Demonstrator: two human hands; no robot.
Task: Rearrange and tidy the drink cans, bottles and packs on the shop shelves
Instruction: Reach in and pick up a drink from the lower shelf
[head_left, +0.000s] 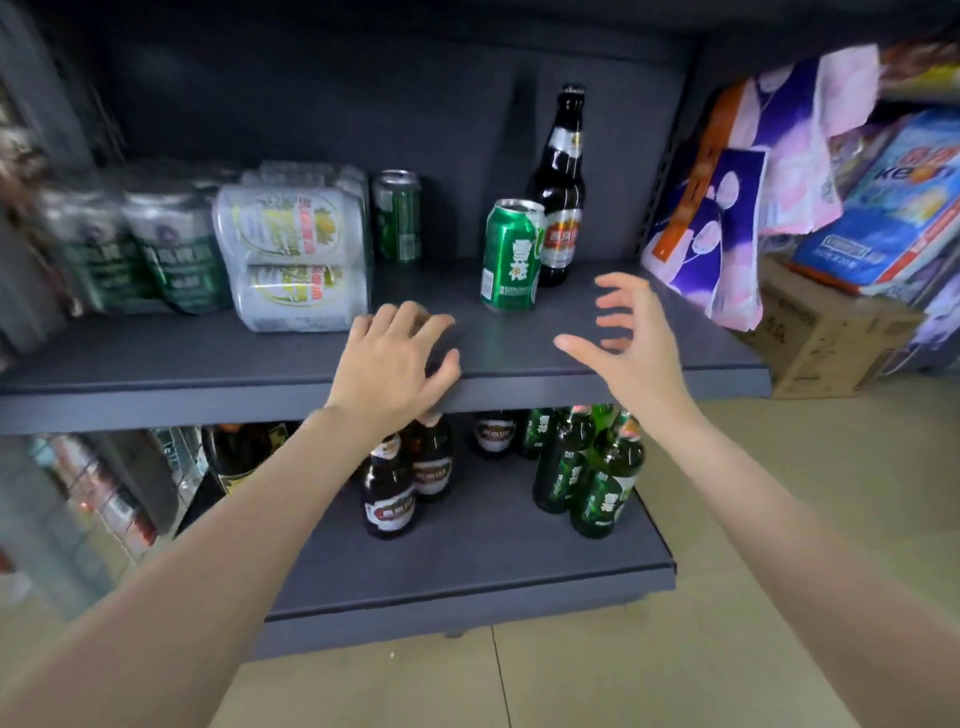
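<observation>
On the upper shelf (571, 358) a green can (511, 257) stands in front of a brown bottle (561, 192). A second green can (397, 215) stands further back, beside a wrapped pack of white cans (296, 257). My left hand (395, 364) rests on the shelf's front edge, fingers spread, holding nothing. My right hand (631, 338) hovers empty with fingers apart, just right of and below the front green can. On the lower shelf (467, 566) stand brown bottles (392, 493) and green bottles (592, 473).
Green-and-white can packs (140, 249) fill the upper shelf's left end. Purple and pink bags (737, 202) hang at the right, over a cardboard box (826, 338) on the tiled floor (675, 649). Blue packs (898, 208) are stacked behind it.
</observation>
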